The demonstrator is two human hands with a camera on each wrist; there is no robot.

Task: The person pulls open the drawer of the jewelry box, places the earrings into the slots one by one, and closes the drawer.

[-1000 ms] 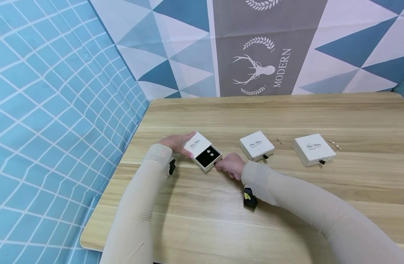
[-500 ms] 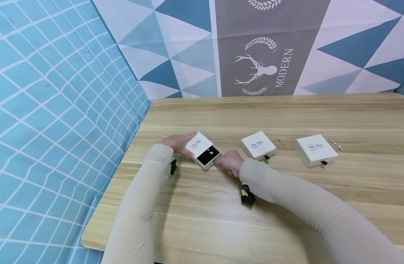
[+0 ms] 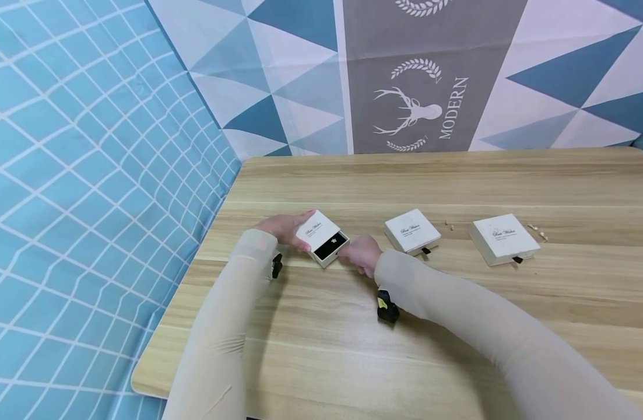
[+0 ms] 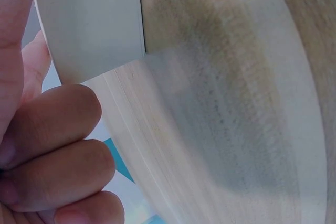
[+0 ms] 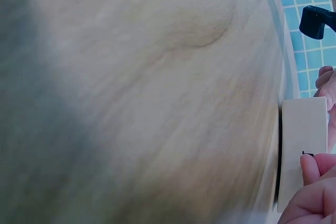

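1. Gift box [image 3: 318,227], white and lettered on top, is set at an angle on the left part of the bench [image 3: 321,350], between the two hands, with its drawer [image 3: 324,251] partly drawn out
2. Against the drawer's black lining, a small flower-shaped piece [image 3: 334,240] can be seen
3. The box's cover is gripped at its left end by the left hand [image 3: 287,228]
4. A black tab [image 5: 308,154] on the drawer front is pinched between thumb and finger by the right hand [image 3: 362,255]
5. To the right, a second white box [image 3: 412,229] is laid, with tiny pieces [image 3: 449,224] scattered just beside it
6. Farther right, a third white box [image 3: 505,236] is placed, its right side flanked by pale trinkets [image 3: 538,232]
7. Behind the bench, a patterned backdrop [image 3: 405,105] is hung
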